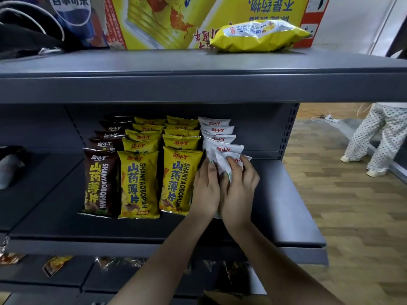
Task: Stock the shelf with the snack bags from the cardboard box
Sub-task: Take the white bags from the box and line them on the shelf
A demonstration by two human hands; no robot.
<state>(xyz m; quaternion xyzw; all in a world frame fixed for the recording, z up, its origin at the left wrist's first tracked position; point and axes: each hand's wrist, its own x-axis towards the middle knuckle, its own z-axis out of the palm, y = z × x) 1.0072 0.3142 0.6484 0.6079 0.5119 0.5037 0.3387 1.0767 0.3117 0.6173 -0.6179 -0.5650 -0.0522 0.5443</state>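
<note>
On the middle grey shelf (286, 216) stand rows of snack bags: a brown row (100, 183), two yellow rows (137, 183) (180, 181) and a white row (217, 130) on the right. Both my hands are at the front of the white row. My left hand (206, 190) presses against the left side of the front white bag (229, 160). My right hand (239, 192) holds that bag from the front, fingers curled over its top. The bag's lower part is hidden behind my hands. The cardboard box (233, 299) shows only as a brown edge at the bottom.
A yellow snack bag (259, 36) lies flat on the top shelf (198, 84) before a yellow printed carton (167, 20). Loose packets (56, 264) lie on the lower shelf. A person in dotted trousers (383, 137) stands on the wooden floor at right.
</note>
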